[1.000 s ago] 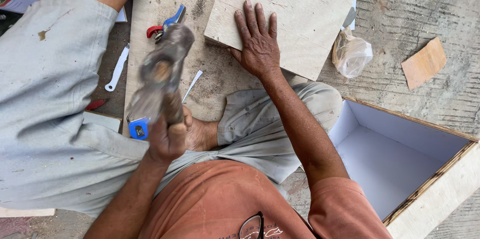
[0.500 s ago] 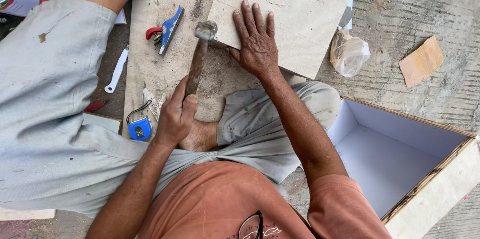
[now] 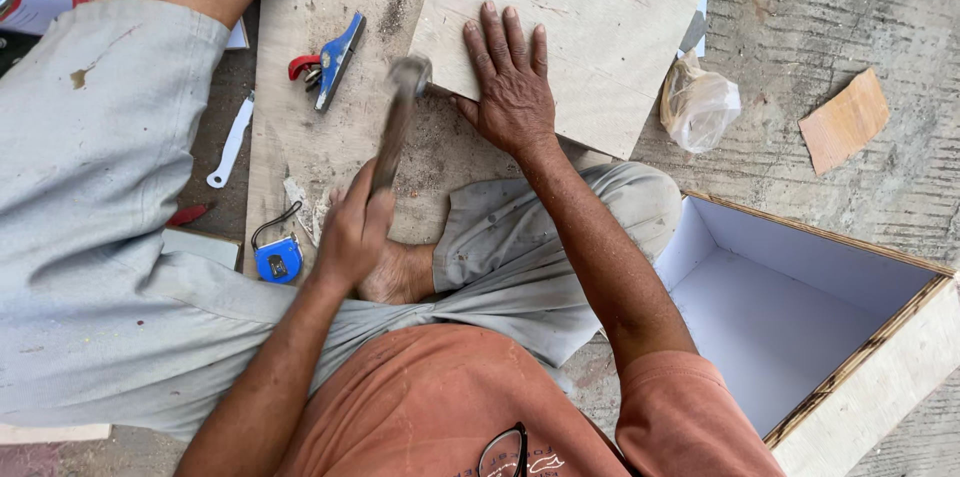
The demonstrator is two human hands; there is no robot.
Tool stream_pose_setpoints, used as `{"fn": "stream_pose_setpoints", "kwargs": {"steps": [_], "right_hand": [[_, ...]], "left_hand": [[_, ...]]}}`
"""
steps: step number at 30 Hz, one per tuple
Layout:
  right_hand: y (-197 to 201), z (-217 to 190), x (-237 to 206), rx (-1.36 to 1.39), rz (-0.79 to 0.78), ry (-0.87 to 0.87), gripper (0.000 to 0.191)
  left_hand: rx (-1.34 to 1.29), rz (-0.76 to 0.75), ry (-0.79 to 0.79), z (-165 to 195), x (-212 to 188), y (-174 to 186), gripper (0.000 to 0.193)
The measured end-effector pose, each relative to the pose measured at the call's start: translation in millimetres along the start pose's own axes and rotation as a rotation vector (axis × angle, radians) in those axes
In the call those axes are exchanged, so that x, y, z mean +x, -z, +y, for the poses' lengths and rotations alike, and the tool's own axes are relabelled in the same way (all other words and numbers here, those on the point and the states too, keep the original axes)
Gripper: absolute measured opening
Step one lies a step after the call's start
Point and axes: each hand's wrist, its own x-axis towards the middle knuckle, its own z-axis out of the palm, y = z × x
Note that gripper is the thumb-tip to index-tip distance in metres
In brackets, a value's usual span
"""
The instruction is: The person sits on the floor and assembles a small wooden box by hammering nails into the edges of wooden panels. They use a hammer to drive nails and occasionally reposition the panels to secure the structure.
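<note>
Here the left hand [image 3: 352, 229] is clenched around the handle of a hammer [image 3: 398, 117], whose blurred head sits at the near corner of a plywood panel [image 3: 590, 17]. The right hand [image 3: 510, 87] lies flat on that panel, fingers spread and gripping nothing, at three o'clock from the hammer head. A blue tape measure [image 3: 278, 257] rests at nine o'clock from the left hand, a blue hand plane [image 3: 330, 62] at eleven o'clock. An open white-lined box [image 3: 800, 307] stands at four o'clock.
</note>
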Motion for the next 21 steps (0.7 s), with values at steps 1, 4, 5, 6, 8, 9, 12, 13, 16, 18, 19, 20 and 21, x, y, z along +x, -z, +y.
{"fn": "stream_pose_setpoints", "kwargs": {"steps": [1,4,5,6,8,9,12,13,16,18,19,20,21], "right_hand": [[0,0,0,-0.013,0.006,-0.002,0.100],[2,0,0,-0.030,0.012,0.006,0.100],[2,0,2,-0.025,-0.006,0.000,0.099],[3,0,2,-0.023,-0.019,-0.012,0.098],[5,0,4,-0.015,-0.030,-0.020,0.098],[5,-1,3,-0.004,-0.036,-0.022,0.097],[5,-1,3,-0.006,-0.015,-0.013,0.097],[5,-1,2,-0.017,0.001,-0.005,0.097],[1,0,0,-0.028,-0.017,-0.014,0.100],[-2,2,0,-0.034,0.046,0.007,0.098],[-4,2,-1,-0.027,0.061,0.018,0.097],[-6,2,-1,-0.026,0.059,0.016,0.098],[-7,2,-1,-0.025,0.062,0.017,0.098]], "left_hand": [[0.051,-0.044,0.131,-3,5,-3,0.062],[-0.030,0.148,-0.181,-5,-1,-4,0.062],[-0.083,0.143,-0.226,-4,-5,-2,0.063],[-0.137,0.133,-0.279,-3,-12,1,0.064],[-0.174,0.136,-0.357,-3,-21,5,0.064],[-0.156,0.143,-0.373,-3,-24,6,0.062],[-0.031,0.107,-0.222,-1,-12,-1,0.058],[0.019,0.087,-0.141,1,-6,-5,0.056],[0.059,0.076,0.004,13,-1,-6,0.055],[-0.105,0.125,-0.145,22,-14,5,0.055],[-0.186,0.145,-0.200,26,-27,11,0.055],[-0.181,0.134,-0.298,28,-35,16,0.043],[-0.175,0.128,-0.400,29,-41,24,0.032]]}}
